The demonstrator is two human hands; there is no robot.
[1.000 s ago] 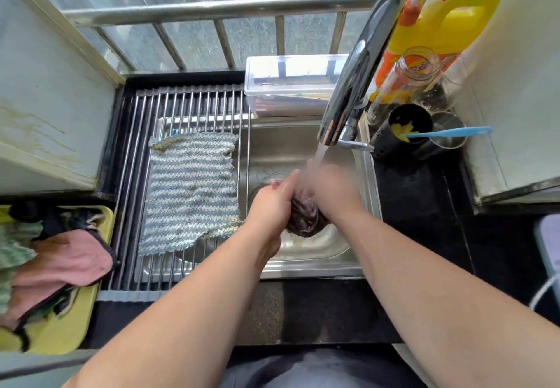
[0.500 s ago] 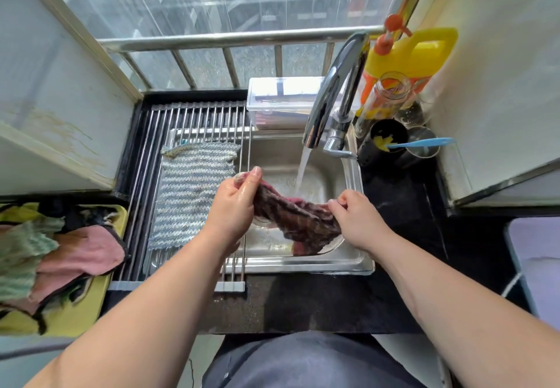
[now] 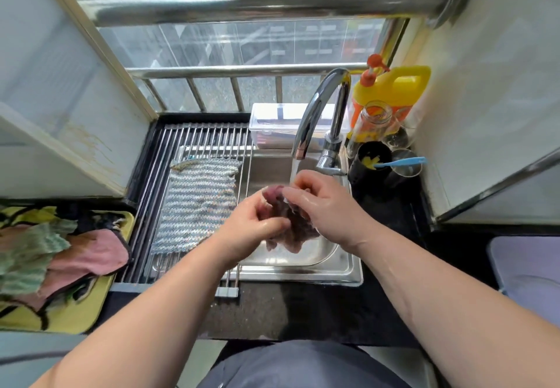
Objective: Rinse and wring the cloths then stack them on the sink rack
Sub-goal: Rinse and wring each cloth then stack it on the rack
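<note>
Head view: looked down past two bare forearms at a steel sink (image 3: 303, 271) set in a dark counter (image 3: 272, 312), with window bars (image 3: 236, 93) behind.
Left hand (image 3: 257, 224): fingers curled round the bunched maroon cloth from its left side, gripping it; skin wet and shiny.
Right hand (image 3: 324, 208): closed on the same cloth from the right, fingertips pinching its upper edge under the water.
Maroon cloth (image 3: 298, 231): crumpled between the two hands, over the basin; lower folds hung free below the palms, top sat just beneath the spout.
Tap (image 3: 318, 108): curved chrome spout arched over the basin; a thin stream (image 3: 294, 168) ran onto the cloth and the right fingers.
Rack (image 3: 200, 136): metal rods laid across the left part of the sink, near end bar resting at the counter edge.
Striped cloth (image 3: 197, 202): blue-grey and white, spread flat on the rack, just left of the left hand and apart from it.
Tray (image 3: 69, 315): yellow, on the counter left of the rack, heaped with cloths (image 3: 36, 251); a pink one (image 3: 97, 254) lay on the side nearest the rack.
Clear box (image 3: 272, 121): lidded, behind the sink at the window ledge, beside the rack's far right corner.
Right of tap: yellow jug (image 3: 394, 87) with orange pump, glass jar (image 3: 369, 121), and black cup (image 3: 369, 160) holding a blue-handled tool (image 3: 400, 162).
</note>
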